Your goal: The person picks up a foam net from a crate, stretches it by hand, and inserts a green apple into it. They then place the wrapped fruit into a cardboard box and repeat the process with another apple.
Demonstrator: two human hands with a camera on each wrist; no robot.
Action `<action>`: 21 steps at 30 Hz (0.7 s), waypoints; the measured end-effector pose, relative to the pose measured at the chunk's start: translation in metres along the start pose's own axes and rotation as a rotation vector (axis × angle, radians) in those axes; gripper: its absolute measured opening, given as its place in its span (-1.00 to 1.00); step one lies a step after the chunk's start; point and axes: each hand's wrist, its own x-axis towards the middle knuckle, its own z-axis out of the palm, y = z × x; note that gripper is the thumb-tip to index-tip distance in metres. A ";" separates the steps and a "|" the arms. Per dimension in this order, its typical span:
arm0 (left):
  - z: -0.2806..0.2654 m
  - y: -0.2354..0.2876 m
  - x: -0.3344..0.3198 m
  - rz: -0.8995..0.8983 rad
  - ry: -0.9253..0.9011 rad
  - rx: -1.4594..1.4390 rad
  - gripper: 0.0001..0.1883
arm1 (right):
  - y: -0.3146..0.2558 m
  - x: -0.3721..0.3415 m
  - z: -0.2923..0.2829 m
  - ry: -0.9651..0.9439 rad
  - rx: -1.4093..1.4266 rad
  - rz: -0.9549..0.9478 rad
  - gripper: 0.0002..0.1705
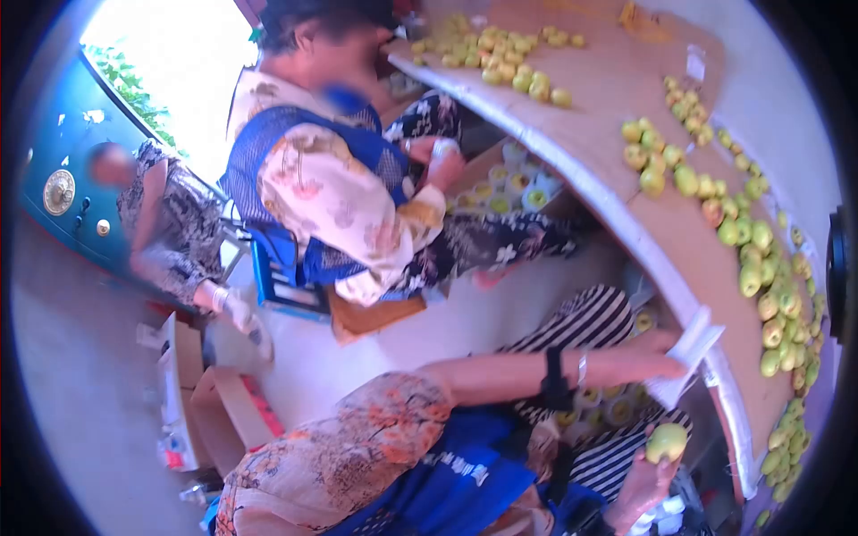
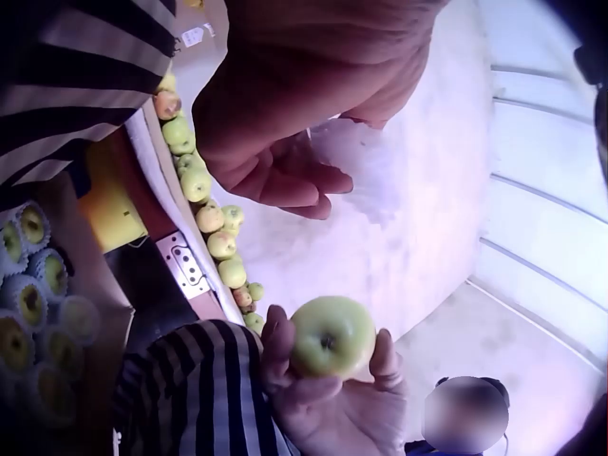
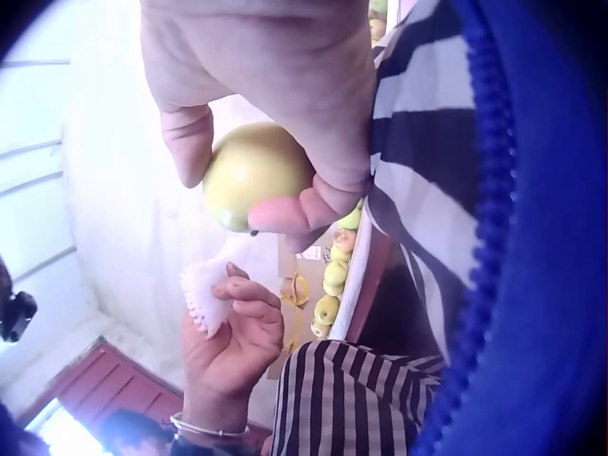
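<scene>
My right hand [image 1: 645,487] holds a yellow-green apple [image 1: 667,441], its fingers and thumb around the sides of the fruit. The right wrist view shows the same apple [image 3: 256,176] gripped from above, over the striped trousers. With curled fingers my left hand [image 3: 233,347] holds a white foam fruit net [image 3: 204,293]. In the left wrist view that hand [image 2: 313,104] hides part of the net [image 2: 356,161]. The two hands are apart, the net near the edge of the apple-covered table [image 1: 617,214].
Many loose apples [image 1: 755,237] lie along the table. Beside my legs a box holds apples in foam nets [image 2: 33,294]. Another person [image 1: 331,188] sits next to a box of netted apples [image 1: 514,183]. Someone else [image 1: 170,223] sits farther left, behind open cartons [image 1: 223,415].
</scene>
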 end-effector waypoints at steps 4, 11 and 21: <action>-0.003 -0.014 -0.028 -0.135 0.030 -0.101 -0.54 | 0.005 0.010 0.000 0.080 0.165 -0.041 -0.30; -0.011 -0.027 -0.040 -0.128 0.250 -0.244 -0.60 | 0.001 -0.003 0.032 0.197 -0.162 -0.001 -0.36; -0.015 -0.031 -0.044 -0.105 0.234 -0.345 -0.68 | 0.007 -0.018 0.058 -0.003 -0.130 0.121 -0.11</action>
